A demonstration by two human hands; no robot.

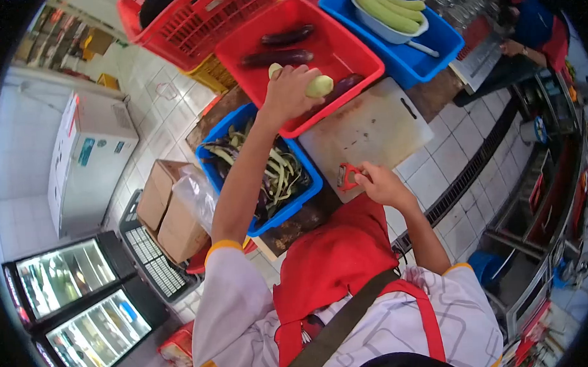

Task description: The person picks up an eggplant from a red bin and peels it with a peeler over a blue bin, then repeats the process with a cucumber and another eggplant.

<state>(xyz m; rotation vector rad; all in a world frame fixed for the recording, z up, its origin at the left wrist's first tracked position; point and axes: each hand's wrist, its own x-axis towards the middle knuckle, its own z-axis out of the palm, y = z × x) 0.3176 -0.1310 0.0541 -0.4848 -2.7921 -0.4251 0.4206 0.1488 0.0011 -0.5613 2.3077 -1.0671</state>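
Observation:
My left hand (292, 94) grips a peeled, pale green eggplant (319, 86) above the near side of a red tub (340, 48). Unpeeled dark purple eggplants (277, 58) lie in that tub. Over the near end of a white cutting board (365, 136), my right hand (384, 184) is closed on a red peeler (348, 176). Small dark scraps dot the board. To its left, a blue tub (309, 175) contains a heap of peel strips (277, 174), partly hidden by my left forearm.
A white bowl (393, 36) of peeled eggplants sits inside another blue tub (447, 44). A red crate (199, 29) stands beyond the red tub. Cardboard boxes (180, 226) are at left. Another person (532, 38) stands at the upper right. A floor drain (478, 154) runs along the right.

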